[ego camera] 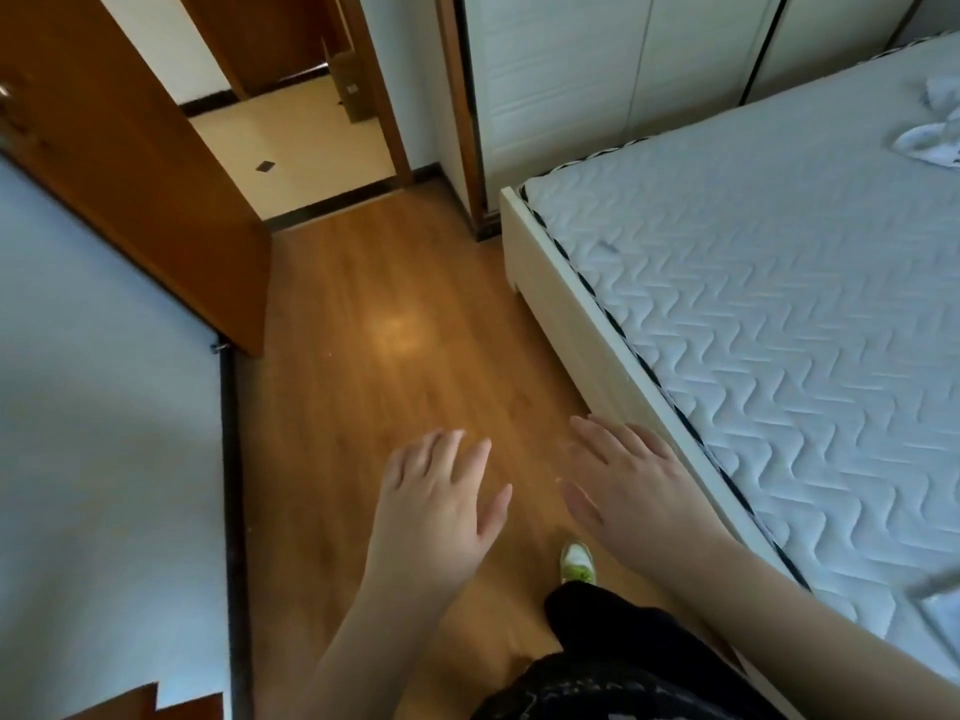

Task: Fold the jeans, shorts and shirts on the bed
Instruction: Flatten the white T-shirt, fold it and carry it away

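Nearest the lens: a dark trouser leg (613,631) at the bottom edge, with one green-and-white shoe (577,562) planted on the wooden floor (363,330). Above these, two bare hands are held out, palms down. The left hand (441,506) has its fingers spread and holds nothing. The right hand (631,485) is likewise spread and empty, and appears just beside the cream bed frame (566,304) without visibly touching it.

Outward from the hands: the bed's quilted mattress (753,304) fills the right of the view and is largely bare. One white crumpled garment (930,140) lies near the far right edge, well apart from both hands; it may be a shirt, but it is cut off by the frame and too small to identify. A pale flat item (940,589) at the lower right edge is blurred and cannot be told.

Count: two hands, one shoe in view, one garment certain, one doubtful. No jeans or shorts are visible.

Judgement: folding has not begun; the step in hand is the approach to the bed. The next move calls for turning toward the mattress and reaching the white garment to lay it flat. An open door (130,163) and a white wardrobe (597,70) stand beyond
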A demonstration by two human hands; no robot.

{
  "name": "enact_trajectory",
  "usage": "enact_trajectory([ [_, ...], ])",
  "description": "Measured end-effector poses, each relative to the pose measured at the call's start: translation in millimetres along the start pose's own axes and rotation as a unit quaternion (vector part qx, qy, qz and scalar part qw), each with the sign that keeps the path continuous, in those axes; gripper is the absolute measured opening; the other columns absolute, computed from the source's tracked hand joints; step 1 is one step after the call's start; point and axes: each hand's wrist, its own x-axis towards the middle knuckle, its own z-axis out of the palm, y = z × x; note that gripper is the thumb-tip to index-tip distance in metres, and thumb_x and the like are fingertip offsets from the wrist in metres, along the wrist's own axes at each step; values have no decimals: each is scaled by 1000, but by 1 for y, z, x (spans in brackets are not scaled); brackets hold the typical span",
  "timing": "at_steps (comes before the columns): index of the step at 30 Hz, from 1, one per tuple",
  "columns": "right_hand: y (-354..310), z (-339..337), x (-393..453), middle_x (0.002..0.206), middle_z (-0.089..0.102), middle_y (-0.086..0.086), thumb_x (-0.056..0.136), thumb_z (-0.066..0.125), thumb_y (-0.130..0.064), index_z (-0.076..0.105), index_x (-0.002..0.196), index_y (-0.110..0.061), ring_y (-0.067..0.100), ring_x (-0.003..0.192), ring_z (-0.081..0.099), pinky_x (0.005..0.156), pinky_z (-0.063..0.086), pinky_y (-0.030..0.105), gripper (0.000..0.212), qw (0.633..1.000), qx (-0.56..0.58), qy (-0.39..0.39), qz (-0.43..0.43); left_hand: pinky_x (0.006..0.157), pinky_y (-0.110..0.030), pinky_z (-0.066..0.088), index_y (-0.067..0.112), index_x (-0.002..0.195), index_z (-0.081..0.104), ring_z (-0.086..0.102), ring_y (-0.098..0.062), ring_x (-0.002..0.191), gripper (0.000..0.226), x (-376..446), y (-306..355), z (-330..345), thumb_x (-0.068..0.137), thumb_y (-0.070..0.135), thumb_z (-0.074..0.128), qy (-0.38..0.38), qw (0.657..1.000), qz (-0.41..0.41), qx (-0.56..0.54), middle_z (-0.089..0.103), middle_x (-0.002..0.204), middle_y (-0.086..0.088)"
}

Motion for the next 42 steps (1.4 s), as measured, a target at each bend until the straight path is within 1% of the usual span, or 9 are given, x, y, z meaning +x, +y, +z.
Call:
enact_trajectory([
  [3, 19, 3, 42, 142, 52, 0, 96, 44, -44, 61, 129, -22, 20, 134, 46, 112, 31, 36, 43, 999, 13, -37, -1, 112, -43, 32, 27, 140, 49, 41, -23, 138, 55, 43, -8, 0, 97, 58, 36, -14, 1000, -16, 7, 49, 146, 0],
  [6, 36, 3, 87, 149, 44, 0, 99, 33, -47, 53, 137, -23, 19, 139, 38, 116, 24, 36, 48, 999, 15, -51, -6, 112, -42, 31, 28, 143, 46, 38, -22, 140, 56, 81, -17, -8, 98, 58, 31, -19, 999, -32, 12, 45, 149, 0],
  [12, 59, -5, 168, 148, 44, 0, 100, 30, -48, 49, 139, -24, 19, 137, 41, 116, 27, 39, 50, 997, 7, -64, -34, 112, -44, 34, 27, 144, 42, 39, -22, 138, 59, 157, -27, -30, 98, 58, 22, -16, 999, -35, 12, 46, 147, -2],
  [17, 55, -2, 232, 138, 55, 4, 96, 42, -43, 55, 133, -18, 23, 128, 51, 109, 37, 41, 46, 998, 9, -44, -46, 113, -42, 33, 25, 144, 42, 39, -22, 138, 57, 199, -61, -33, 99, 56, 25, -15, 998, -62, -2, 47, 145, -3],
  [25, 20, 13, 369, 132, 60, 7, 95, 48, -41, 59, 126, -16, 26, 120, 58, 102, 46, 45, 42, 999, -14, 2, -43, 111, -40, 31, 26, 143, 40, 38, -18, 137, 54, 271, -165, -18, 99, 54, 27, 9, 992, -119, -51, 46, 144, 2],
  [30, -14, 13, 436, 126, 64, 6, 94, 48, -43, 63, 122, -18, 25, 115, 61, 99, 47, 44, 40, 998, -47, -6, -35, 109, -36, 34, 27, 143, 40, 45, -15, 131, 55, 314, -233, -21, 98, 54, 24, -2, 992, -103, -71, 51, 140, 6],
  [35, -29, 8, 505, 134, 58, 2, 97, 38, -47, 56, 130, -21, 22, 125, 54, 105, 43, 43, 46, 999, -32, -14, -16, 107, -38, 39, 26, 140, 45, 49, -16, 127, 54, 375, -305, -39, 98, 54, 26, 15, 996, -75, -50, 55, 136, 5],
  [39, -28, 7, 549, 133, 58, 2, 97, 39, -46, 56, 130, -19, 22, 125, 52, 106, 42, 42, 46, 999, -37, -8, -27, 102, -39, 43, 25, 135, 51, 52, -18, 124, 54, 426, -327, -43, 97, 55, 29, 23, 998, -48, -35, 59, 130, 4],
  [42, -15, 10, 589, 126, 62, 4, 95, 45, -43, 61, 125, -17, 24, 120, 57, 103, 44, 42, 43, 999, -49, -1, -23, 105, -39, 39, 25, 137, 49, 48, -18, 128, 54, 471, -333, -37, 98, 55, 26, 8, 999, -28, -37, 55, 133, 3],
])
